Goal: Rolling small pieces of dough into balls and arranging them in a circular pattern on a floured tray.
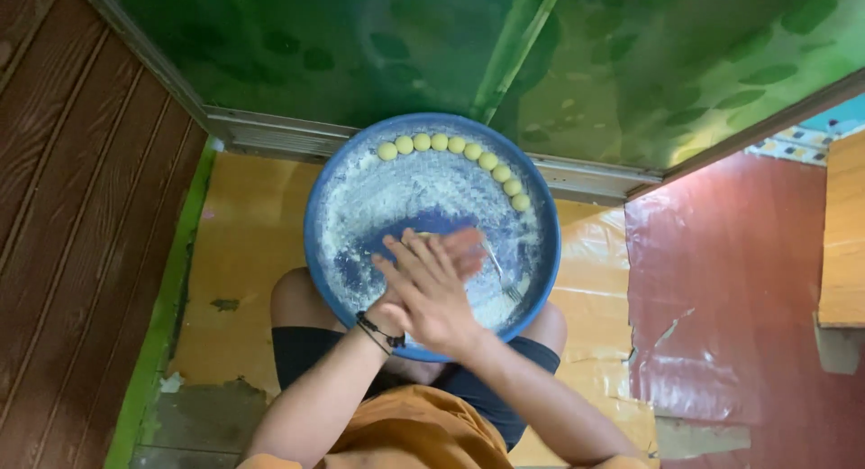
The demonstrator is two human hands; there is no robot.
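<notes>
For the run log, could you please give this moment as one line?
hands: right hand over left hand, palms pressed | under them: floured blue tray | rim: row of dough balls | fork

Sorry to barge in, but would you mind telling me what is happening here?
A person sits on the floor with a blue tray on their lap, dusted with flour. Both hands, the right hand over the left hand, are pressed together above it, possibly rolling dough. A curved row of dough balls lines the far rim.
</notes>
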